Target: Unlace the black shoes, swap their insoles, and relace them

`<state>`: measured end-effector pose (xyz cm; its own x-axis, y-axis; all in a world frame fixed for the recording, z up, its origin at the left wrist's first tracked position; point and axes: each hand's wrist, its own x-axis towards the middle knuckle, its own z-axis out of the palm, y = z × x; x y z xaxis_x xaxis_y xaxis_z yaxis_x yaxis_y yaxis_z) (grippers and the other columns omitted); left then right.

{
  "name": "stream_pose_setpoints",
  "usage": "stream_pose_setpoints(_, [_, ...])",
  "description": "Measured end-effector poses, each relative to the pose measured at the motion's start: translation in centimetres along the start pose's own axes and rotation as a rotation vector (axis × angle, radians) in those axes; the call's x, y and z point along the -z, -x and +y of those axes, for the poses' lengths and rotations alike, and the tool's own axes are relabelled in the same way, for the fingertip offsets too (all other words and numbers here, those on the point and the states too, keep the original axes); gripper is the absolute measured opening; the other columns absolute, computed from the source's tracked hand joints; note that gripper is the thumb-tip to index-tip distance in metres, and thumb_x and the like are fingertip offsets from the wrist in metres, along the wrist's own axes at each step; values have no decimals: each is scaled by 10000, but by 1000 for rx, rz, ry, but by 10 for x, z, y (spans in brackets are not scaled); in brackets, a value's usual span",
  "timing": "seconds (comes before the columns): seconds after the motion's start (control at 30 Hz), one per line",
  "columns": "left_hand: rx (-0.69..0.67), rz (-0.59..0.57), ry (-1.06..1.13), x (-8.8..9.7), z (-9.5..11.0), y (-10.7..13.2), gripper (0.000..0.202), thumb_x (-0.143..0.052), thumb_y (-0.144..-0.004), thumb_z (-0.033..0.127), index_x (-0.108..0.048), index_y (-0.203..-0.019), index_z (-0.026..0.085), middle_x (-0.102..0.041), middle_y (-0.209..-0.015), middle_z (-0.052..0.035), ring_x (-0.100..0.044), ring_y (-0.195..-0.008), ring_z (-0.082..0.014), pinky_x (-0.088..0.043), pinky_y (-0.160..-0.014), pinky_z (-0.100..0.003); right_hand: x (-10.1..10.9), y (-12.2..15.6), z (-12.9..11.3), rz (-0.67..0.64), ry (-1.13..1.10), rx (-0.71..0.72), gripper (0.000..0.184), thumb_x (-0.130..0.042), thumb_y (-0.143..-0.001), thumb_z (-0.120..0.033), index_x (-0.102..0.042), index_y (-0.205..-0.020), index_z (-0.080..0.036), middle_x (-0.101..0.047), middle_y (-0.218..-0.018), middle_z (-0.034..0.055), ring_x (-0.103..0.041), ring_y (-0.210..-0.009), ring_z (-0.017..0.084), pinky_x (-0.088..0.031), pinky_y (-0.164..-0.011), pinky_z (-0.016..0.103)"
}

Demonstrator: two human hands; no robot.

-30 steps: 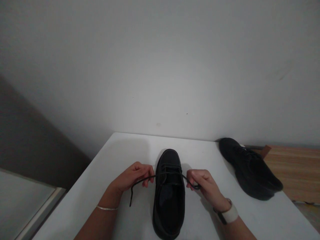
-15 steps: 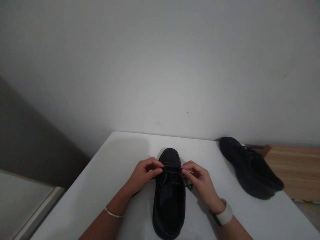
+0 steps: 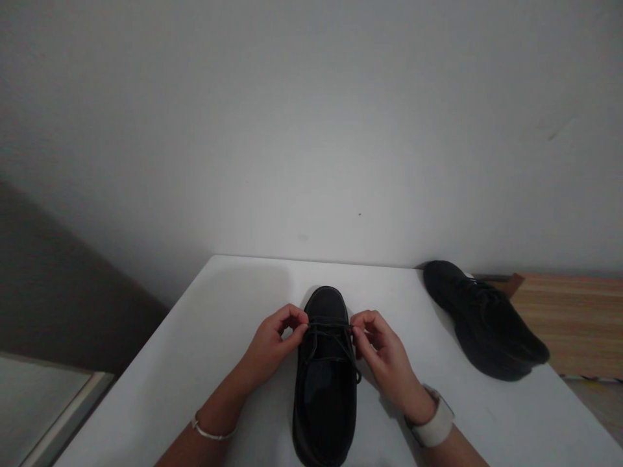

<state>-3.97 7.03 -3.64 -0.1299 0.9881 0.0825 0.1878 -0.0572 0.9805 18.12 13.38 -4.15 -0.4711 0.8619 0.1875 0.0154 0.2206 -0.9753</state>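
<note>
A black lace-up shoe point(image 3: 326, 376) stands on the white table with its toe pointing away from me. Its dark shoelace point(image 3: 331, 325) runs across the upper between my two hands. On the shoe's left side, my left hand point(image 3: 278, 337) pinches the lace between thumb and forefinger. Opposite it, my right hand point(image 3: 382, 347) also has thumb and forefinger closed on the lace. A loose end of lace hangs down along the shoe's right side, near my right hand.
A second black shoe point(image 3: 484, 318) rests at the table's right edge. The white tabletop point(image 3: 195, 363) meets a pale wall point(image 3: 311, 130) behind. Wooden boards point(image 3: 569, 321) lie beyond the right edge, and a pale framed panel point(image 3: 48, 408) is at lower left.
My left hand has moved slightly left and outward from the shoe, drawing out the lace there. The view has shifted a little.
</note>
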Motion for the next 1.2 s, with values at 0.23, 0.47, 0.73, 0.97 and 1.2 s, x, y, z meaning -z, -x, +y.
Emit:
stream_pose_setpoints(0.23, [44, -50, 39, 4, 2, 1, 162, -664, -864, 328, -603, -922, 190, -586, -848, 1, -541, -791, -145, -425, -738, -255, 2, -2, -5, -82, -93, -67, 183, -642, -915, -401, -595, -972, -234, -549, -878, 9, -537, -751, 151, -446, -617, 267])
stream_pose_setpoints(0.47, [45, -83, 47, 4, 3, 3, 164, -668, -864, 333, -612, -845, 180, -568, -796, 7, -522, -772, -147, -408, -751, -262, 3, 0, -4, -87, -127, -68, 233, -608, -934, -443, -561, -890, -219, -542, -878, 12, -511, -759, 152, -441, -672, 286])
stream_pose_setpoints(0.73, [41, -49, 120, 4, -2, 1, 206, -657, -867, 385, -609, -857, 185, -606, -846, -13, -546, -823, -163, -417, -772, -271, 2, -3, -3, 8, -173, -56, 274, -587, -938, -498, -540, -908, -230, -514, -775, -17, -479, -671, 138, -402, -613, 269])
stream_pose_setpoints(0.97, [57, -59, 185, 3, 2, 2, 241, -670, -863, 395, -552, -949, 203, -549, -852, 10, -513, -797, -137, -402, -730, -250, 5, -5, -5, 5, -202, -103, 334, -656, -880, -520, -574, -1031, -233, -534, -811, -10, -480, -673, 139, -411, -597, 269])
stream_pose_setpoints(1.2, [96, -134, 151, 7, 1, 1, 306, -714, -820, 439, -581, -892, 173, -541, -801, 8, -499, -754, -137, -388, -692, -252, 5, -5, -2, -73, -189, -142, 343, -729, -819, -511, -599, -802, -193, -551, -754, -5, -480, -678, 140, -387, -618, 279])
